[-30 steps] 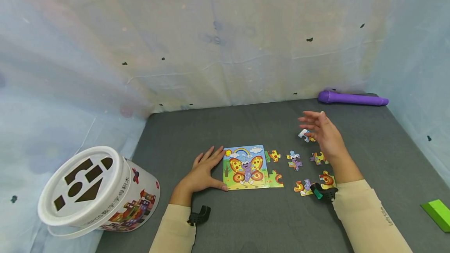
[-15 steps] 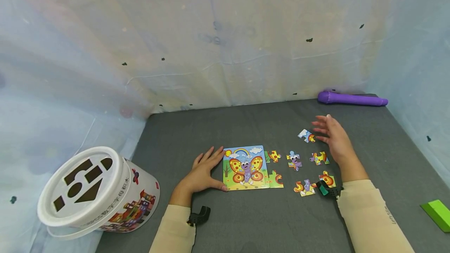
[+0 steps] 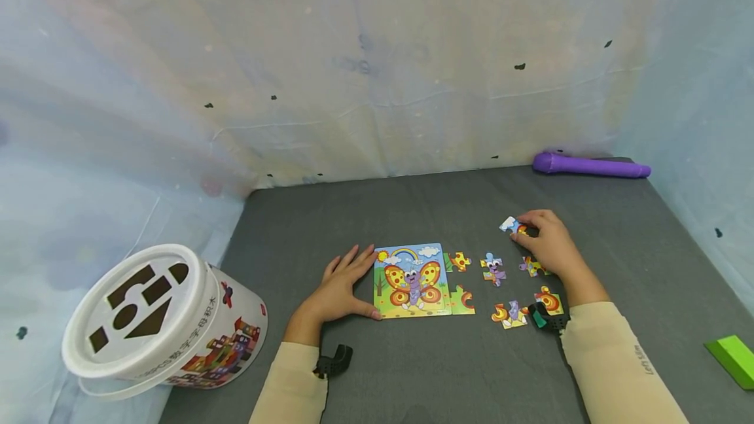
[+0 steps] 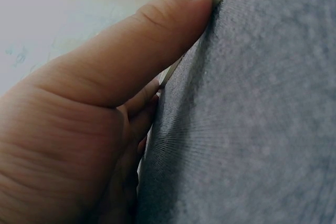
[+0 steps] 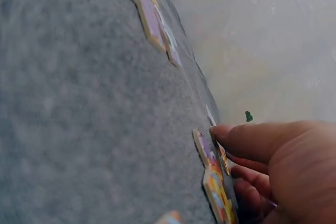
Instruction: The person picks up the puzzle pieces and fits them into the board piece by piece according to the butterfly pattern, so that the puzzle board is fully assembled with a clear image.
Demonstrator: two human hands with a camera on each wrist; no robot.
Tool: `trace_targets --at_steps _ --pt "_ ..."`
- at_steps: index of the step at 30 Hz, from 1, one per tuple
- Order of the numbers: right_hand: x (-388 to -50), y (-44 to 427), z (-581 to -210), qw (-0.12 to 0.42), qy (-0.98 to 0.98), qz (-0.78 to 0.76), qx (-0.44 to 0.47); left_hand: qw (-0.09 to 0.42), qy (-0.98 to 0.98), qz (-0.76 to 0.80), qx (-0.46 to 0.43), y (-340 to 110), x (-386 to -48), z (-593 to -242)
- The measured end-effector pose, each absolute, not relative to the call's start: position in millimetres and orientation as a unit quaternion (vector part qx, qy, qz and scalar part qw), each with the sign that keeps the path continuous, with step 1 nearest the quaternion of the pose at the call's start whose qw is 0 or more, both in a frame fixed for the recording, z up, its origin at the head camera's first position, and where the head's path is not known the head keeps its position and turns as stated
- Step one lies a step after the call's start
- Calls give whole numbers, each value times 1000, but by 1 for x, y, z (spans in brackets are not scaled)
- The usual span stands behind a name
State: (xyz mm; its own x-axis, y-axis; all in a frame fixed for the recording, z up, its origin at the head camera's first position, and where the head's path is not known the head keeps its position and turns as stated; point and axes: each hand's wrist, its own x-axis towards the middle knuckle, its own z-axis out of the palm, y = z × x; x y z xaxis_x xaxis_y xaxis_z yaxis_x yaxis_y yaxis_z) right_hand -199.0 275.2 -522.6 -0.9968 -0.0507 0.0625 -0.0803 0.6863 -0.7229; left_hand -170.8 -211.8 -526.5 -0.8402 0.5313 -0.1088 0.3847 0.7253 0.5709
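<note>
A square butterfly picture lies on the dark table in the head view. My left hand rests along its left side, fingers spread and thumb touching the lower left corner. To the right, my right hand pinches a white and blue puzzle piece at the far side of the loose pieces; the fingers cover part of it. Just below that hand lies a yellow spotted puzzle piece, partly hidden. In the right wrist view, my thumb reaches down behind a puzzle piece.
More puzzle pieces lie nearby: a purple one, a lower one and two against the picture's right edge, such as the green one. A white bucket stands left, a purple microphone-like toy lies back right, a green block far right.
My right hand drew back right from above the white and blue piece, then came down to it, and its fingers closed on it. The left hand has stayed in place.
</note>
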Motion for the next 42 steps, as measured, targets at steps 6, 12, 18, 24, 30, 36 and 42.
trace_targets --at_steps 6,12,18,24,30,36,42 --pt "-199 272 -519 8 -918 397 15 133 918 281 248 -211 -170 -524" --pt "-195 270 -513 -16 -907 421 6 134 916 284 250 -212 -170 -523" --pt "-190 266 -503 20 -872 488 13 136 915 286 250 -212 -170 -524" --pt "-185 254 -487 35 -851 524 6 135 916 285 248 -212 -170 -525" --pt "-182 241 -476 16 -831 556 24 130 915 291 248 -212 -169 -524" --pt "-179 221 -470 -15 -778 624 73 132 912 298 249 -213 -169 -524" --pt "-173 197 -469 -36 -786 609 100 132 913 297 247 -212 -169 -524"
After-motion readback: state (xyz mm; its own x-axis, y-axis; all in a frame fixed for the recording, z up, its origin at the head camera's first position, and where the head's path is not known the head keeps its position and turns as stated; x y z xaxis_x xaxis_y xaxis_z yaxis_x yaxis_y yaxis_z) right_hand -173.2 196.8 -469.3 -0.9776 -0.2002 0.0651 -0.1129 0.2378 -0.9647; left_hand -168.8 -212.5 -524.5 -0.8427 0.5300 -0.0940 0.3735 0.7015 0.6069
